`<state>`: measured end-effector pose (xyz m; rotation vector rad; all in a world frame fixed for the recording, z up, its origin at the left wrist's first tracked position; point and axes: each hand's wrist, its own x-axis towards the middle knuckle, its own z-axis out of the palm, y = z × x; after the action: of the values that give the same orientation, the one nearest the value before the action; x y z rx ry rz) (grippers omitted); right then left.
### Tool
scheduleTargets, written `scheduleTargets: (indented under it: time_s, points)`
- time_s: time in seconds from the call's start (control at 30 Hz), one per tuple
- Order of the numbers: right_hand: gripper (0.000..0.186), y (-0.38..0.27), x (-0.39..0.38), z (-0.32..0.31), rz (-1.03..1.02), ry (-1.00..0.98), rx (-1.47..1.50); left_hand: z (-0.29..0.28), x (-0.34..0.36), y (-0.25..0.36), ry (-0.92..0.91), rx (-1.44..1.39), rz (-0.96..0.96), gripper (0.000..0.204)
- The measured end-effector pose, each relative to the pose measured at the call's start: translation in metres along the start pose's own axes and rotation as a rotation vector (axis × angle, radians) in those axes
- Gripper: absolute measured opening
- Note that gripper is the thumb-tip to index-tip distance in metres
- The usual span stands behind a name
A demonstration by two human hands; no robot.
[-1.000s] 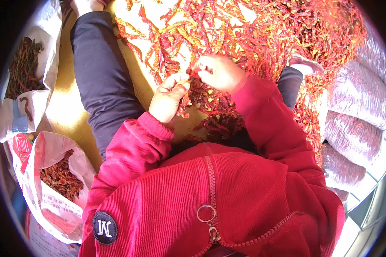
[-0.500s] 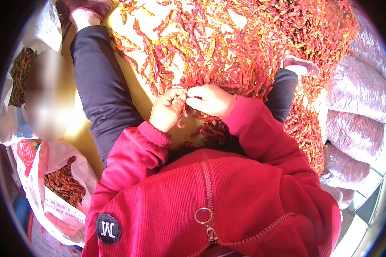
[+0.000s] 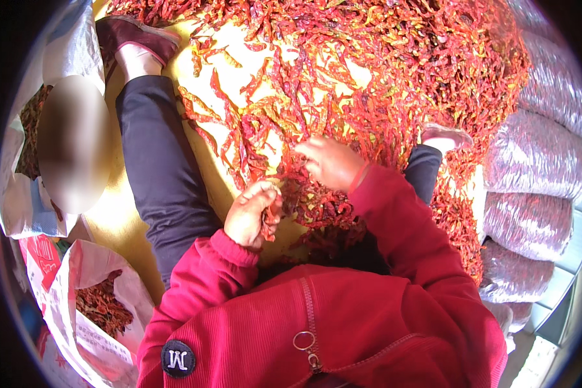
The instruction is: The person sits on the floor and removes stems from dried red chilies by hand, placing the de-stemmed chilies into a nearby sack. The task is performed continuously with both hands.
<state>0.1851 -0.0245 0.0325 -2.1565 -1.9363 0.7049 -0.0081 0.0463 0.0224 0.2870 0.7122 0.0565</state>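
Dried red chili peppers (image 3: 381, 97) lie in a wide spread over a yellow surface in front of me. My left hand (image 3: 249, 216) is closed around a few dried chilies (image 3: 270, 223), whose wrinkled ends poke out beside the fingers. To its right and a little farther off, my right hand (image 3: 333, 163) hovers over the spread with its fingers stretched out and partly apart. Nothing shows in its grasp. A smaller heap of darker chilies (image 3: 326, 210) sits just below my right hand, close to my lap.
On the left stands an open white and red sack (image 3: 77, 284) with dried chilies inside. Another pale sack (image 3: 77, 45) is behind it, partly covered by a blurred patch. Several filled clear plastic bags (image 3: 533, 155) are stacked at the right. My legs stretch along both sides.
My hands, together half a second ago, have parted. The right one has moved out over the chilies and opened; the left stays closed on its chilies. The view has shifted.
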Motion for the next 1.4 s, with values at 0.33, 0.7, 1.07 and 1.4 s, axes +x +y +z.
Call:
scheduleTargets:
  time_s: [0.33, 0.7, 1.07, 1.4]
  points:
    - [0.025, 0.083, 0.141, -0.006, 0.319, 0.348, 0.047, -0.011, -0.002, -0.001, -0.242, 0.090, 0.070, 0.015]
    - [0.012, 0.072, 0.076, -0.028, 0.337, 0.247, 0.765, -0.003, 0.004, 0.001, -0.151, 0.079, 0.020, 0.014]
    - [0.011, 0.036, 0.013, -0.030, 0.224, 0.243, 1.497, -0.002, 0.010, -0.006, -0.142, 0.098, 0.107, 0.018]
    - [0.011, 0.018, 0.003, -0.024, -0.038, 0.072, 1.777, -0.005, 0.008, -0.007, -0.244, 0.004, 0.065, 0.013]
